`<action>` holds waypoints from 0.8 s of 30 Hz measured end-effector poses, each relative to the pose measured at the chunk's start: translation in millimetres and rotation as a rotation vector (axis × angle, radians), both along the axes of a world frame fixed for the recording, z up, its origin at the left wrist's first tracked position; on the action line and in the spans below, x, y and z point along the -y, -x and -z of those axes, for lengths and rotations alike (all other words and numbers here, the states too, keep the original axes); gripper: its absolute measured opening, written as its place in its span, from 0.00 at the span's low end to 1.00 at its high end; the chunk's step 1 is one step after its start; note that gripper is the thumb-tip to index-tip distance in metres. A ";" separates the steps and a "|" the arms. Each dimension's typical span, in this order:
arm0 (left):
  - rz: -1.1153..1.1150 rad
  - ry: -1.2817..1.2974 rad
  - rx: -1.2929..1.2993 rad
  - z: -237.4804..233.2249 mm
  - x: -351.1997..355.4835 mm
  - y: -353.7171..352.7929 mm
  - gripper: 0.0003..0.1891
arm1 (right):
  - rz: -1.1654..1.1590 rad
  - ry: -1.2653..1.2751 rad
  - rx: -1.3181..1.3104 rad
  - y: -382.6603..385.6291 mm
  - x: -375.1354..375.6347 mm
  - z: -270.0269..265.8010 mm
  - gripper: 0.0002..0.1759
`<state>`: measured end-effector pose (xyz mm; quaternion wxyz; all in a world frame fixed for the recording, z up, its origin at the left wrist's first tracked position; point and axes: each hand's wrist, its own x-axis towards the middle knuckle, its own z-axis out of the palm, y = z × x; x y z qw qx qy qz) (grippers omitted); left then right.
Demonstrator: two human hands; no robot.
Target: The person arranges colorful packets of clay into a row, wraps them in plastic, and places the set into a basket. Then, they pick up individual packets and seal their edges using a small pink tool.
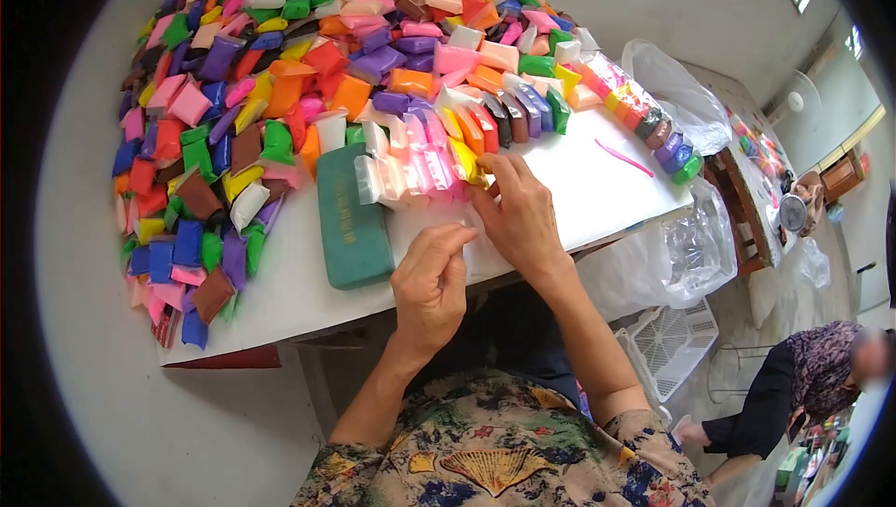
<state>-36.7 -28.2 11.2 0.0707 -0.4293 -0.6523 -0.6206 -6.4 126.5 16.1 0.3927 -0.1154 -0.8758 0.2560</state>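
Observation:
My right hand [515, 208] pinches a yellow packet [464, 161] at the near end of a row of small wrapped packets. My left hand [434, 274] is held just left of it over the table's front edge, its fingers pressed together; whatever they may hold is hidden. Pink and pale packets [411, 171] lie side by side left of the yellow one, next to a green box [353, 218]. Behind my right hand stands a row of orange, red, black, brown, purple and green packets [513, 115].
A large heap of coloured packets [308, 68] covers the table's back and left. At the right lie a long bag of coloured pieces [653, 129], a pink strip [623, 159] and clear plastic bags [686, 246]. A white basket [677, 339] and a seated person [812, 376] are beyond.

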 end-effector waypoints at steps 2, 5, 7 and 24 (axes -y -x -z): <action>0.007 0.002 -0.010 0.1 1.0 0.0 0.12 | -0.002 0.039 0.042 -4.5 0.4 -1.4 0.20; 0.014 0.013 -0.030 1.7 1.7 0.3 0.12 | -0.003 0.058 0.095 -8.2 -0.5 -1.7 0.20; 0.021 0.030 -0.032 0.9 1.7 -0.5 0.12 | 0.009 0.040 0.099 -6.1 0.4 -1.4 0.20; 0.037 0.144 -0.214 -13.7 13.1 -6.3 0.15 | 0.054 -0.001 0.063 -3.0 -1.1 0.4 0.21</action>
